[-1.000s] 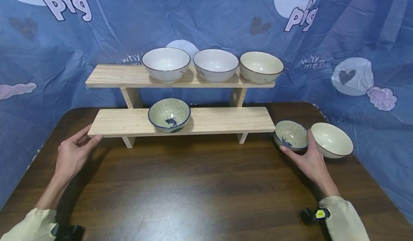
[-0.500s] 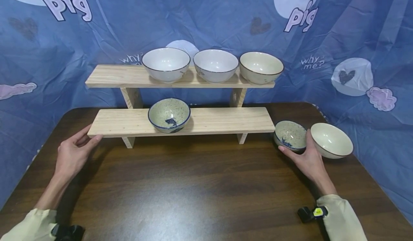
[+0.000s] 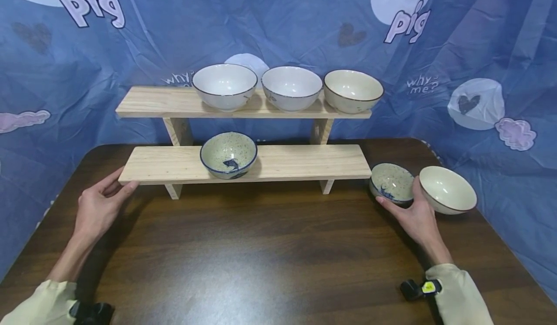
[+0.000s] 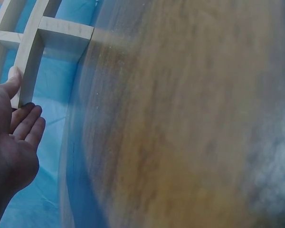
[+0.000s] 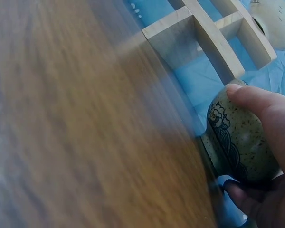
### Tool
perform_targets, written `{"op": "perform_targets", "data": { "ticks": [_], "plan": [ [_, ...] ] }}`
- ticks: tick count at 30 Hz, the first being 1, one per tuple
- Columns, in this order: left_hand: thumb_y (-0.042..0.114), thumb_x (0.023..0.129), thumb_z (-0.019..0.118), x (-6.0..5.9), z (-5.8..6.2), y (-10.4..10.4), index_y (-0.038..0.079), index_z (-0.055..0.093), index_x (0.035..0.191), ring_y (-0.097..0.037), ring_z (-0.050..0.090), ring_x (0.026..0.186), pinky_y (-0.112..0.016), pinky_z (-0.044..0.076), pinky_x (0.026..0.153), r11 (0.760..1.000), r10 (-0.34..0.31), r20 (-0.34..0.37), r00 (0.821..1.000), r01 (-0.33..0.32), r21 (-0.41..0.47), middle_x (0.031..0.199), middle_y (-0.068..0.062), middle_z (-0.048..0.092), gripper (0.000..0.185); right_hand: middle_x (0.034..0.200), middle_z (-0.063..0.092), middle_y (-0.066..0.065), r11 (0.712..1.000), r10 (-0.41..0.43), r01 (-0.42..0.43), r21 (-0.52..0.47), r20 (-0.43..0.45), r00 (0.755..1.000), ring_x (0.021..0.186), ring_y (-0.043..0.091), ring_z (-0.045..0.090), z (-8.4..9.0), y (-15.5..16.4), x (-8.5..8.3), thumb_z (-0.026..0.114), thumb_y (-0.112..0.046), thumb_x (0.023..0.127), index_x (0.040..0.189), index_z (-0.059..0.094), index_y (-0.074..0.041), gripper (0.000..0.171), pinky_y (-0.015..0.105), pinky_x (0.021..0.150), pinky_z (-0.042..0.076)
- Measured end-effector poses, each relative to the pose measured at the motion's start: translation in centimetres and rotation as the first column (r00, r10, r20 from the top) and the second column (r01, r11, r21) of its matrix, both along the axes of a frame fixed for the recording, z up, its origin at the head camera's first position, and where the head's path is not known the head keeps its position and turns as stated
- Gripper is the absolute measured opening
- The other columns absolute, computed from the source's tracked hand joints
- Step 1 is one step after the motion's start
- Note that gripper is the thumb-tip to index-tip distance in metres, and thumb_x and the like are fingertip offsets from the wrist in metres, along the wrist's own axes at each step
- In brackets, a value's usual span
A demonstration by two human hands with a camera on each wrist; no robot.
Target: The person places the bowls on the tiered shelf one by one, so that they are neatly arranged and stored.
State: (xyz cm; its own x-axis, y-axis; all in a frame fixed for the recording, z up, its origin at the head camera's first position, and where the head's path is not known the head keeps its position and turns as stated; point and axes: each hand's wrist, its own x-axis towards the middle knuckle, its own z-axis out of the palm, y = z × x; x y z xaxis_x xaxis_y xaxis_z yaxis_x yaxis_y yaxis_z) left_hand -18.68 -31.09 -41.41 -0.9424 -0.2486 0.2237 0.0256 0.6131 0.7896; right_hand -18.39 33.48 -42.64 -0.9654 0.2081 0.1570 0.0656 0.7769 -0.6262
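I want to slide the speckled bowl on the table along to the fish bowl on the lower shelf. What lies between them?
In the head view, only bare lower shelf lies between the fish bowl and the speckled bowl.

Blue printed backdrop [image 3: 278, 20] (creased) behind table [image 3: 261, 257].

1. The counter [image 3: 261, 257] is dark wood grain with a smooth, slightly glossy sheen.
2. The 2-tier shelf [image 3: 296, 163] is pale, unfinished-looking wood, matt, with visible grain.
3. The speckled bowl [image 3: 391, 182] held by the right hand [image 3: 413, 216] looks like glazed ceramic, with a blue painted motif on its outside.
4. The cream bowl [image 3: 448, 189] beside it is glossy glazed ceramic.
5. The 3 bowls on the top tier [image 3: 289, 87] are smooth, shiny ceramic.
6. The blue backdrop [image 3: 278, 25] is thin creased sheeting, faintly shiny.
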Motion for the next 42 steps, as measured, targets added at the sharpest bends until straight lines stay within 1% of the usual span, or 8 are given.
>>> {"op": "perform_targets", "data": {
  "ticks": [6,10,15,18,25,27,34,42],
  "plan": [
    [0.039,0.088,0.068,0.0,0.1,0.1,0.012,0.049,0.14,0.016,0.051,0.092,-0.003,0.038,0.069,1.0,0.001,-0.008,1.0,-0.002,-0.003,0.123,-0.023,0.055,0.062,0.151,0.013,0.031,1.0,-0.009,0.009,-0.006,-0.036,0.999,0.136,0.047,0.018,0.0,0.1,0.4,0.072,-0.052,0.08,0.151,0.001,-0.002,0.112,0.058,0.105,0.019],
    [0.039,0.088,0.067,0.0,0.0,0.1,0.011,0.048,0.14,0.011,0.054,0.096,-0.004,0.039,0.069,1.0,0.001,-0.005,1.0,-0.001,0.0,0.124,-0.025,0.054,0.062,0.151,0.015,0.03,1.0,-0.022,0.021,-0.016,-0.055,0.998,0.135,0.047,0.021,0.0,0.1,0.8,0.074,-0.05,0.078,0.152,0.006,-0.002,0.111,0.057,0.105,0.02],
    [0.04,0.088,0.067,0.1,0.0,0.1,0.009,0.048,0.14,0.009,0.054,0.097,-0.004,0.039,0.068,1.0,0.002,0.001,1.0,-0.002,0.0,0.125,-0.025,0.054,0.063,0.151,0.02,0.028,0.999,-0.036,0.034,-0.023,-0.063,0.997,0.133,0.048,0.025,0.0,0.1,1.3,0.076,-0.049,0.076,0.152,0.01,-0.003,0.11,0.057,0.104,0.022],
    [0.039,0.088,0.067,0.1,0.0,0.1,0.009,0.048,0.14,0.011,0.054,0.096,-0.004,0.039,0.068,1.0,0.002,-0.001,1.0,-0.002,-0.004,0.125,-0.025,0.054,0.063,0.151,0.02,0.028,0.999,-0.037,0.035,-0.028,-0.053,0.998,0.133,0.047,0.026,0.1,0.0,1.6,0.076,-0.049,0.076,0.152,0.011,-0.003,0.11,0.057,0.104,0.023],
    [0.038,0.088,0.067,0.1,0.1,0.2,0.007,0.048,0.14,0.013,0.053,0.094,-0.003,0.039,0.068,1.0,-0.004,-0.014,1.0,0.004,-0.007,0.124,-0.026,0.054,0.063,0.152,0.016,0.027,0.999,-0.04,0.041,-0.02,0.008,0.999,0.134,0.047,0.025,0.4,-0.1,2.3,0.074,-0.053,0.077,0.152,0.007,-0.003,0.113,0.058,0.104,0.023],
    [0.038,0.088,0.067,0.0,0.1,0.2,0.007,0.048,0.14,0.014,0.052,0.093,-0.003,0.039,0.068,1.0,-0.003,-0.016,1.0,0.003,-0.005,0.124,-0.026,0.054,0.063,0.152,0.016,0.026,0.999,-0.037,0.037,-0.02,0.005,0.999,0.134,0.046,0.025,0.5,-0.1,2.6,0.075,-0.051,0.076,0.152,0.007,-0.003,0.112,0.057,0.104,0.024],
    [0.036,0.088,0.068,0.0,-0.2,0.2,0.007,0.05,0.138,0.022,0.048,0.087,-0.003,0.04,0.067,1.0,-0.009,-0.045,0.999,0.008,-0.004,0.122,-0.024,0.056,0.06,0.151,0.022,0.025,1.0,0.0,0.0,-0.003,-0.056,0.998,0.132,0.047,0.028,0.8,-0.2,3.6,0.079,-0.046,0.075,0.152,0.012,-0.006,0.11,0.057,0.103,0.025],
    [0.036,0.088,0.068,0.0,-0.2,0.2,0.007,0.05,0.138,0.02,0.049,0.086,-0.004,0.04,0.067,1.0,-0.008,-0.045,0.999,0.008,0.004,0.122,-0.025,0.056,0.061,0.151,0.026,0.021,1.0,0.027,-0.028,-0.012,-0.13,0.991,0.134,0.041,0.028,1.3,-1.0,4.7,0.082,-0.041,0.072,0.153,0.015,-0.014,0.109,0.054,0.105,0.023]
  ]
}}
